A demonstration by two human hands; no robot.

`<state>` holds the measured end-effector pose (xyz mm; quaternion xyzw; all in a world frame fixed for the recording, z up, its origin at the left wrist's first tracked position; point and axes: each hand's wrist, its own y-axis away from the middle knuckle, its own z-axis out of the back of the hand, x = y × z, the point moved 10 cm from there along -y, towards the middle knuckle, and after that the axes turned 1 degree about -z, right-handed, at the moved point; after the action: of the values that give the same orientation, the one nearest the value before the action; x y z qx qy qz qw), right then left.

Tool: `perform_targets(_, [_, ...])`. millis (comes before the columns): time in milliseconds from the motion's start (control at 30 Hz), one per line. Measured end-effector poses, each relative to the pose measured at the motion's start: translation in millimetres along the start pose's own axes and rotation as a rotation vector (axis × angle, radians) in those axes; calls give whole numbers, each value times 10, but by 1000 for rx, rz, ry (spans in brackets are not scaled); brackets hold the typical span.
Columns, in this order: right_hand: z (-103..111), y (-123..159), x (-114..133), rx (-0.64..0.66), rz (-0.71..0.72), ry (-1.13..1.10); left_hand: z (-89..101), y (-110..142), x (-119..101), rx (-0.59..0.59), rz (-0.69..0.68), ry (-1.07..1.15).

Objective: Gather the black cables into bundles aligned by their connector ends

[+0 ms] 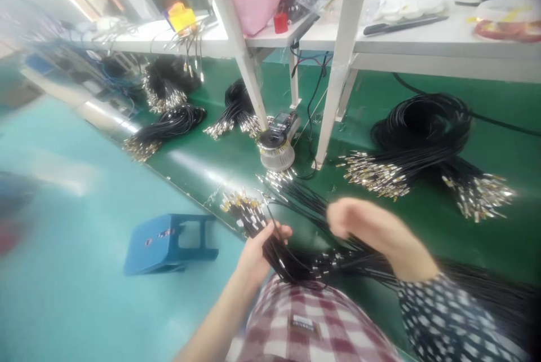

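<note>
My left hand (264,246) is closed around a bundle of black cables (287,263), whose shiny metal connector ends (245,208) fan out above the fingers. One thin cable stands apart from the bundle near the thumb. My right hand (366,226) is curled over another group of black cables (302,198) on the green bench top. It is blurred, and its fingertips are hidden, so what they hold does not show. More black cables (380,266) lie lengthwise below my right hand, in front of the checked apron (313,322).
A grey round device (276,150) stands beyond the cables, near a white shelf leg (342,63). Coiled cable bundles lie at right (422,131) and back left (169,125). A blue stool (164,243) is on the floor at left. The white shelf (422,46) runs above the bench.
</note>
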<state>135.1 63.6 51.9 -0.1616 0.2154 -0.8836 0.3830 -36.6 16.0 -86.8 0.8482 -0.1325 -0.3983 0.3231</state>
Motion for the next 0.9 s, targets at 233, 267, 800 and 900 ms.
perform_targets(233, [-1516,359,137,652,-673,-752,52,-118,-20,-7,-18,90])
perform_targets(267, [-1667,380,44,649,-719,-690,52,-139,-34,0,-30,98])
perform_targets(800, [-1806,456,-518,368,-879,-623,96,-267,-40,-28,-14,86])
perform_targets(900, [-1634,558,-519,304,-995,-865,37,-273,-80,-34,-34,75])
